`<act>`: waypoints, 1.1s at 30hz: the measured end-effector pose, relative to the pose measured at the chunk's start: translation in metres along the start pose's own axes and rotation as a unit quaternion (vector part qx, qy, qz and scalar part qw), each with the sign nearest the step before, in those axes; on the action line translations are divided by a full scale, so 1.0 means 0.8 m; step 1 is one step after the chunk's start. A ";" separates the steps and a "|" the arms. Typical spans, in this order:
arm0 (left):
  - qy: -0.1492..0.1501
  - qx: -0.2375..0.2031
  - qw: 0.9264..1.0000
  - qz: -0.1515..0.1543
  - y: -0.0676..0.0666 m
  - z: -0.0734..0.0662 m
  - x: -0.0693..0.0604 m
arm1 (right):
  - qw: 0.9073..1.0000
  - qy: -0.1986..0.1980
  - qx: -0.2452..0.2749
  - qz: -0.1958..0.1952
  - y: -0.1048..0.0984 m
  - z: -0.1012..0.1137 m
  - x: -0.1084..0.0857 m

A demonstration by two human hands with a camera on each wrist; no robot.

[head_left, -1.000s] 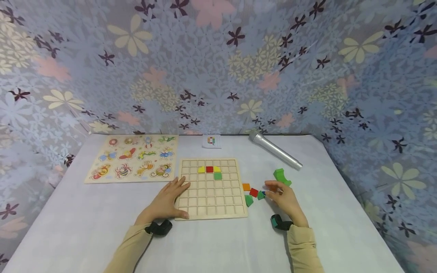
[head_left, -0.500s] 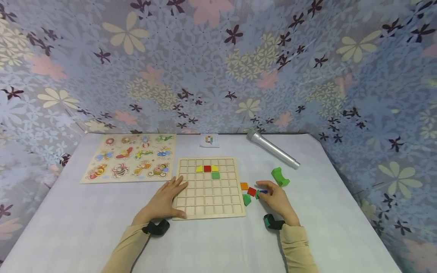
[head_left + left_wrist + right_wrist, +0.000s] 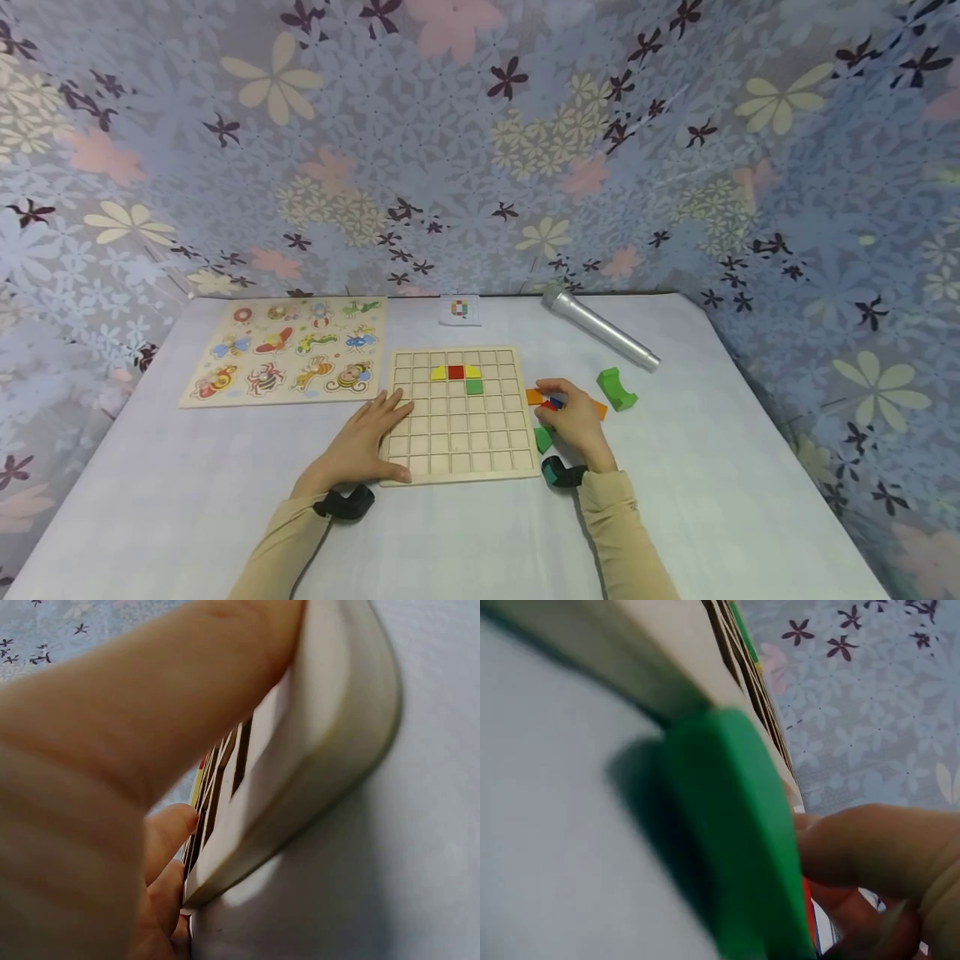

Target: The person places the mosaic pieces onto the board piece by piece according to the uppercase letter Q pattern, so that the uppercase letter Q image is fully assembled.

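Note:
My left hand (image 3: 363, 440) rests spread over the left edge of a wooden grid board (image 3: 461, 481); its thumb lies along the near corner. On the board sit two yellow pieces (image 3: 438, 374), a red square (image 3: 456, 372) between them and a green square (image 3: 474, 387). Right of the board, my right hand (image 3: 577, 421) reaches over loose pieces with its fingers bent. By its fingertips lie a red piece (image 3: 548, 406) and a blue piece (image 3: 557, 402), partly hidden. An orange piece (image 3: 534, 397) is just beyond. A green piece (image 3: 731, 832) stands large and near in the right wrist view.
A picture puzzle board (image 3: 281, 400) with animals lies at the back left. A small pattern card (image 3: 460, 310) stands behind the grid board. A silver microphone-shaped rod (image 3: 603, 329) and a green curved block (image 3: 615, 389) lie to the right. Another orange piece (image 3: 599, 409) shows behind my right hand.
My right hand has moved left, closer to the board. The red, blue and near orange pieces have shifted, and another orange piece now shows behind the hand. My left hand stays put.

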State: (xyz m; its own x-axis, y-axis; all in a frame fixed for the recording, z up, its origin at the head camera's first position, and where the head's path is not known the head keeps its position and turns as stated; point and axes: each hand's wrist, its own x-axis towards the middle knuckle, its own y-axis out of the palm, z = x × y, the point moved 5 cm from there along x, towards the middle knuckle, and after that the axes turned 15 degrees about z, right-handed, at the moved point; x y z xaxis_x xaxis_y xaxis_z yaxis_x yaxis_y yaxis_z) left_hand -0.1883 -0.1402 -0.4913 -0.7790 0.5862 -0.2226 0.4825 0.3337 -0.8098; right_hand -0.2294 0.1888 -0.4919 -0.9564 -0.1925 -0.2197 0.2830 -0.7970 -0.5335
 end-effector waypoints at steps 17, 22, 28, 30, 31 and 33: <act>0.024 0.017 1.000 0.003 0.000 -0.002 0.004 | 1.000 0.019 0.009 0.022 -0.012 0.011 0.009; 0.015 0.012 1.000 0.009 -0.001 0.001 0.005 | 0.998 -0.017 0.026 0.047 0.013 0.049 0.020; 0.008 0.007 1.000 0.008 -0.002 0.002 0.005 | 0.995 -0.062 0.010 0.076 0.073 0.100 0.039; 0.007 0.005 1.000 0.006 -0.002 0.002 0.004 | 0.994 -0.068 0.003 0.082 0.092 0.111 0.044; 0.008 0.006 1.000 0.005 -0.002 0.002 0.003 | 0.994 -0.067 0.000 0.084 0.101 0.115 0.046; 0.009 0.009 1.000 0.003 -0.002 0.001 0.001 | 0.994 -0.067 -0.018 0.082 0.114 0.121 0.050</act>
State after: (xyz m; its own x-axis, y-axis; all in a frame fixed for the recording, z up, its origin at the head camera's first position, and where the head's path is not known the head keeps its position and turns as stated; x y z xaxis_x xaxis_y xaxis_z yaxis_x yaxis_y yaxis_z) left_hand -0.1903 -0.1407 -0.4907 -0.7684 0.6020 -0.2174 0.4801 0.3174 -0.8178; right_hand -0.2489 0.0527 -0.4707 -0.8972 -0.3955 -0.1967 0.4367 -0.7275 -0.5292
